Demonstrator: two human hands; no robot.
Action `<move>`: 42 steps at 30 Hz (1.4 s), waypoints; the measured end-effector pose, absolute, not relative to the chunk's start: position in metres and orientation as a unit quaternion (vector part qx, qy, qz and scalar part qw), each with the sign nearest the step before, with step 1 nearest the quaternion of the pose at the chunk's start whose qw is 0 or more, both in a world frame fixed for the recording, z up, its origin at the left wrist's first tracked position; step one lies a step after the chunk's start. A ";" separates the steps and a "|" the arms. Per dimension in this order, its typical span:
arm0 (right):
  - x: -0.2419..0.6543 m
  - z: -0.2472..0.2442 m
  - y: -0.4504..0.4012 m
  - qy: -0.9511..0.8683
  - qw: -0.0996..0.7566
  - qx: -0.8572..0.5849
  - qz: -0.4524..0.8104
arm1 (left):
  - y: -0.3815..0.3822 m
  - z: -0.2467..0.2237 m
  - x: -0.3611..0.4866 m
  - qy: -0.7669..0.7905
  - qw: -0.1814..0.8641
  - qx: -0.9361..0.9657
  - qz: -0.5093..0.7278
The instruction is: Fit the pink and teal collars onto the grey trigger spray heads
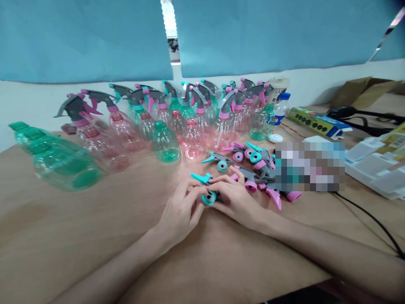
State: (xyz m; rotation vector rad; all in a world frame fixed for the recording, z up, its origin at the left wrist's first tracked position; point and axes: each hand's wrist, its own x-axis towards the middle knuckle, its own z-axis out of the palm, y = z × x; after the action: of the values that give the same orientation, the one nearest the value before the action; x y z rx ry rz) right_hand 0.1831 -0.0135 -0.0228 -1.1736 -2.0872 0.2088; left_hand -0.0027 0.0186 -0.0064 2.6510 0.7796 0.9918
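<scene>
Blue sheeting (95,38) covers the wall behind a wooden table (63,236). Between the table's near edge and its rows of bottles, the person's left hand (183,204) and right hand (237,198) come together, fingers closed on one grey spray head with a teal trigger and collar (205,198). Just beyond lies another teal-collared sprayer (222,165); beside the right hand, more loose sprayer tops (251,186), pink and teal, are heaped. Pink and green bottles with sprayers fitted (199,113) line the table's back edge. Open-necked bottles stand before them, including a green one (166,145) and a pink one (194,141). More green bottles (63,164) cluster towards the left edge. Towards the right edge are a printed box (316,122), a clear plastic tray (376,162) and a pixelated patch.
</scene>
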 end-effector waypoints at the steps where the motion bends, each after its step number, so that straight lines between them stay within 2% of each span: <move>1: 0.183 -0.023 -0.013 -0.807 0.367 -0.455 0.085 | 0.018 -0.006 -0.003 0.263 0.106 0.899 0.334; 11: 0.182 -0.020 -0.016 -0.799 0.406 -0.437 0.081 | 0.015 -0.003 -0.001 0.262 0.152 0.896 0.324; 21: 0.183 -0.026 -0.016 -0.785 0.418 -0.434 0.141 | 0.016 -0.004 0.000 0.262 0.114 0.914 0.287; 31: 0.182 -0.021 -0.017 -0.706 0.458 -0.488 0.234 | 0.015 -0.010 -0.005 0.257 0.122 0.883 0.374; 34: 0.183 -0.022 -0.017 -0.683 0.465 -0.505 0.249 | 0.016 -0.013 -0.005 0.324 0.184 0.846 0.381; 38: 0.183 -0.022 -0.015 -0.684 0.475 -0.487 0.262 | 0.020 -0.010 -0.001 0.440 0.348 0.747 0.357; 42: 0.183 -0.020 -0.015 -0.677 0.479 -0.491 0.268 | 0.027 -0.003 0.002 0.444 0.466 0.675 0.361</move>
State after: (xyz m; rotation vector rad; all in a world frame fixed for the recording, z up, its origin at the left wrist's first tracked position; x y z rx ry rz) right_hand 0.1826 -0.0153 -0.0199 -1.1984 -1.6522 0.6542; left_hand 0.0019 0.0268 -0.0027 1.6559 1.0901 0.8848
